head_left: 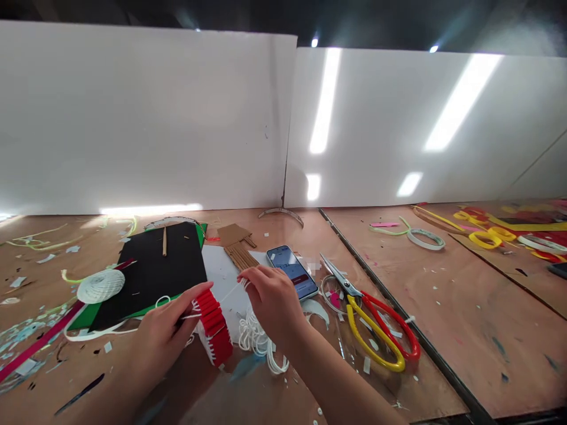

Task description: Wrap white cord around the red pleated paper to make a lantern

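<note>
We take the red pleated strip as our landmark. Our left hand is the nearer hand, closed on the strip's upper end between thumb and fingers and holding it above the plywood bench. The strip's long axis runs from far left to near right, with white cord laced along its folded edges. Just to the strip's right, our right hand is pinched closed, apparently on a taut strand of white cord leading back to the strip, though the fingers hide the exact grip. Below that hand, a loose tangle of white cord lies on the bench. Well left of the strip sit a ball of white twine and a black sheet. To its right, farther off, are a smartphone and red-and-yellow-handled scissors.
</note>
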